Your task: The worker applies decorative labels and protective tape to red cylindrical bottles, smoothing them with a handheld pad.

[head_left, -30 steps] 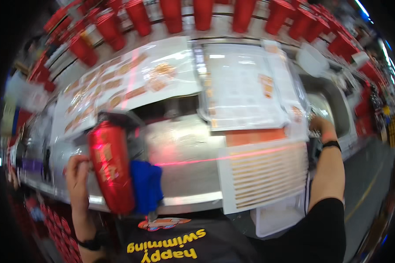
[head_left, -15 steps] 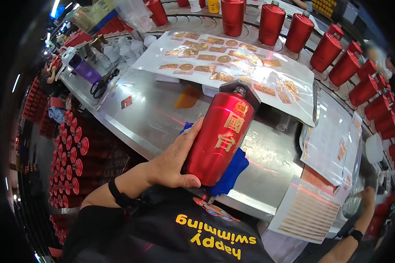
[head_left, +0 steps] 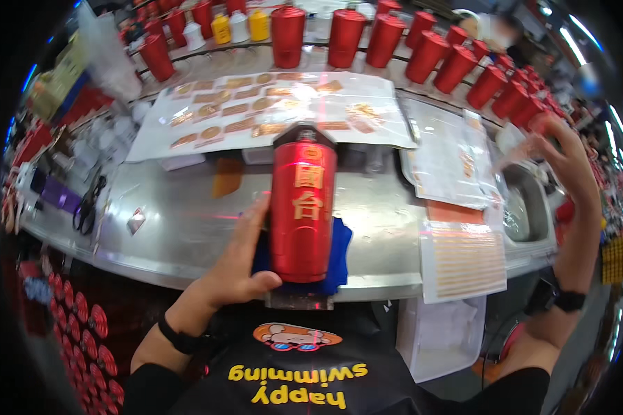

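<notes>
A glossy red bottle (head_left: 302, 228) with raised gold characters lies before me, its neck end in a dark angular holder (head_left: 304, 131). A blue cloth (head_left: 339, 259) is bunched beneath it. My left hand (head_left: 235, 266) rests along the bottle's left side, fingers stretched out and thumb apart near the base. My right hand (head_left: 564, 149) is raised at the far right, above the sink (head_left: 533, 207). Its fingers are blurred by motion, and I cannot make out whether anything is in them.
A white sheet (head_left: 149, 128) with gold stickers lies behind the bottle. More sheets (head_left: 443, 173) and a striped card (head_left: 464, 266) lie right on the steel counter (head_left: 381, 228). Red bottles (head_left: 287, 38) line the back conveyor. A purple bottle (head_left: 59, 195) and black scissors (head_left: 86, 207) lie left.
The view has turned to the right and levelled. My right hand has risen from low beside the sink to above it. The left hand's fingers have loosened slightly beside the bottle.
</notes>
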The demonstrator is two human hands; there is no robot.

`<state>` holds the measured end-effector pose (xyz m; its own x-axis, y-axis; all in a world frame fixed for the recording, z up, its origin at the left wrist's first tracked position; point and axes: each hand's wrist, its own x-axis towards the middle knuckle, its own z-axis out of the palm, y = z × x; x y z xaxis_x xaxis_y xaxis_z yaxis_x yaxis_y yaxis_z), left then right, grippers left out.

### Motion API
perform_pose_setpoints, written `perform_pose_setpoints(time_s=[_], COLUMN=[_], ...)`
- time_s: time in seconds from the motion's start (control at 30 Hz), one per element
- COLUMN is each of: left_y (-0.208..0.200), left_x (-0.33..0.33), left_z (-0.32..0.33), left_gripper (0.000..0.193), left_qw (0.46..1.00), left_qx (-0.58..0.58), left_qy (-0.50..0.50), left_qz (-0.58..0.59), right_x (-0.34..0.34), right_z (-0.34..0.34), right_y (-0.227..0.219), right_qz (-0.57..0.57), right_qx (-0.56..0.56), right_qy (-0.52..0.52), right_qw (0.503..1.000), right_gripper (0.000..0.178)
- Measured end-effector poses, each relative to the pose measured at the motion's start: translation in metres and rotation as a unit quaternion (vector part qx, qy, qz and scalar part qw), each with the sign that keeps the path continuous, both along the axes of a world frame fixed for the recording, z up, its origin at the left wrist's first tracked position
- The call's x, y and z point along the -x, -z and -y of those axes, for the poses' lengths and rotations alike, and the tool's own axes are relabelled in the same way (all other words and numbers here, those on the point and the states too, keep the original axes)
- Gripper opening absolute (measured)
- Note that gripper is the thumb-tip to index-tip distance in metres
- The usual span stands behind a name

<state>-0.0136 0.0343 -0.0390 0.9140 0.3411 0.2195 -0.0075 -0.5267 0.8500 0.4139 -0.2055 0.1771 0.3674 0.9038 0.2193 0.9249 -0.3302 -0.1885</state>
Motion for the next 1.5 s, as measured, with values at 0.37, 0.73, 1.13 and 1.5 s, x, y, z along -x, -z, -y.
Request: perform_pose_setpoints(time_s=[0.37, 0.73, 1.13, 1.5], left_y=[-0.084, -0.093, -0.078, -0.056], left_x=[-0.083, -0.035, 0.0, 0.0], left_z=[-0.027, -0.021, -0.032, -0.032], left_gripper=[0.063, 0.01, 0.021, 0.015], left_qw=[0.986, 0.952, 0.956, 0.979], left_qx=[0.079, 0.283, 0.246, 0.134], left_qy=[0.065, 0.102, 0.046, 0.003], left_qz=[0.134, 0.052, -0.153, -0.157], right_x=[0.146, 0.175, 0.194, 0.197], right_z=[-0.075, -0.057, -0.048, -0.048], right_y=[-0.044, 0.043, 0.137, 0.153], right_qz=[-0.048, -0.281, -0.436, -0.398], right_qx=[-0.113, -0.174, -0.116, -0.143], right_qy=[-0.22, -0.172, -0.105, -0.104], right_qw=[0.968, 0.928, 0.886, 0.9], right_gripper=[0.02, 0.014, 0.011, 0.016])
